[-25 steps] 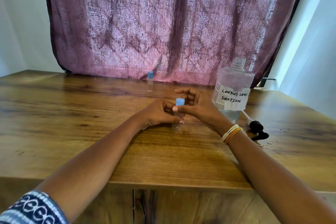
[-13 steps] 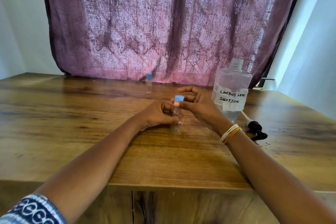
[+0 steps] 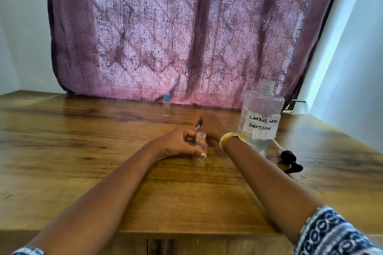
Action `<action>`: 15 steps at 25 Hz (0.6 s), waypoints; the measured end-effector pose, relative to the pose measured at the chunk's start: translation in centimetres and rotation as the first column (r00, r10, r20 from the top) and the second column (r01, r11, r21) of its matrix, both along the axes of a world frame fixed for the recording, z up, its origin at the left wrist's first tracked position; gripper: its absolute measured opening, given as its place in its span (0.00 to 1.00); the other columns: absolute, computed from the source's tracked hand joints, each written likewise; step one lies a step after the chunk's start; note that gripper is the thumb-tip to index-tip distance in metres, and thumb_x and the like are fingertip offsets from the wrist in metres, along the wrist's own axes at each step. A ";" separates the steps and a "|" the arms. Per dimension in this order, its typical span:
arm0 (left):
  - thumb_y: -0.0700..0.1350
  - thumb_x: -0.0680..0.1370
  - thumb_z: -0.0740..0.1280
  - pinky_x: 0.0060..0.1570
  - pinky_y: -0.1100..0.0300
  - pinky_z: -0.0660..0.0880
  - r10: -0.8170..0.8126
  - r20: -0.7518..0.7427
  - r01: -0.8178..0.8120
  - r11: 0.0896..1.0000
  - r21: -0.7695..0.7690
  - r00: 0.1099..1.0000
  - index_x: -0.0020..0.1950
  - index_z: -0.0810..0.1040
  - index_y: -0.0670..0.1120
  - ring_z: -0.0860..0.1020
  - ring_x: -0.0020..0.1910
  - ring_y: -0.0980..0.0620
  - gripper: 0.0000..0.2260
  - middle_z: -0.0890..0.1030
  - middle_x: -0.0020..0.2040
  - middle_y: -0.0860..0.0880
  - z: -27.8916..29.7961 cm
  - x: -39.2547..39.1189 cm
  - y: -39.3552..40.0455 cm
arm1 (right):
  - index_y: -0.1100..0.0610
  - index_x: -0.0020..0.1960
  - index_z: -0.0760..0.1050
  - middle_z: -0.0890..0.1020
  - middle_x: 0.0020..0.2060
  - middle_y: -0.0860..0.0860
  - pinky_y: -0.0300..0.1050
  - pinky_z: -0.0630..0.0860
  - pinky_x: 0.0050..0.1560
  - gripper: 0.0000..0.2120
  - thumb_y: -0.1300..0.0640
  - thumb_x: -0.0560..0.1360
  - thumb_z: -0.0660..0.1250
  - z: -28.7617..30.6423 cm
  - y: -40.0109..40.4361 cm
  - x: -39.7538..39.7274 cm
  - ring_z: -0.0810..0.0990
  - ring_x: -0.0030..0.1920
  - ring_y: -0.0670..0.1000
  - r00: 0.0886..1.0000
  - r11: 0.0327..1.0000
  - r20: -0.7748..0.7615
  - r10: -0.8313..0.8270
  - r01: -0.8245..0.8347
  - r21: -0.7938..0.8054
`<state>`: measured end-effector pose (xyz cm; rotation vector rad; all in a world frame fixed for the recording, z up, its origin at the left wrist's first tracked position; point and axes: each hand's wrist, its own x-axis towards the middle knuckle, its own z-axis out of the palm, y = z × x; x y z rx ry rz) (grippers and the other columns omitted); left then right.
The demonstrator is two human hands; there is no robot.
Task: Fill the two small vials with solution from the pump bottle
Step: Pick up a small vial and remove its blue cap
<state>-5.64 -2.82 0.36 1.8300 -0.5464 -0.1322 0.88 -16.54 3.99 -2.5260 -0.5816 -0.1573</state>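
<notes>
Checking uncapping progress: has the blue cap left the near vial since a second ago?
Yes. The near vial stands open; the right hand carried the cap back toward the bottle.

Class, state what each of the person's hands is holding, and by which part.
The left hand grips the small clear uncapped vial around its body. The right hand appears to hold a blue cap, mostly hidden.

Wooden table (image 3: 83, 151), warm brown grain, fills the foreground. Behind its far edge hangs a mauve patterned curtain (image 3: 186, 37), backlit by daylight. Pale walls (image 3: 356, 68) flank the curtain left and right.
</notes>
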 end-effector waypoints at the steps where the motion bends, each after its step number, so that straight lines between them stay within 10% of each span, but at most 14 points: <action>1: 0.32 0.67 0.76 0.54 0.56 0.79 0.002 -0.007 -0.002 1.000 0.000 1.000 0.45 0.84 0.47 0.83 0.46 0.52 0.12 0.86 0.44 0.49 0.0 0.0 0.0 | 0.70 0.50 0.80 0.83 0.49 0.64 0.49 0.75 0.47 0.10 0.69 0.70 0.67 0.2 0.3 0.1 0.81 0.52 0.62 1.000 0.999 0.001 -0.006 0.006 -0.038; 15: 0.50 0.57 0.82 0.61 0.50 0.76 0.090 0.005 -0.090 0.995 0.035 0.996 0.56 0.83 0.45 0.83 0.55 0.48 0.29 0.85 0.53 0.46 0.0 -1.2 0.0 | 0.58 0.48 0.73 0.82 0.44 0.57 0.59 0.79 0.52 0.11 0.59 0.66 0.66 -3.0 -3.9 -4.0 0.81 0.47 0.58 0.985 0.979 -0.143 -0.093 0.117 0.168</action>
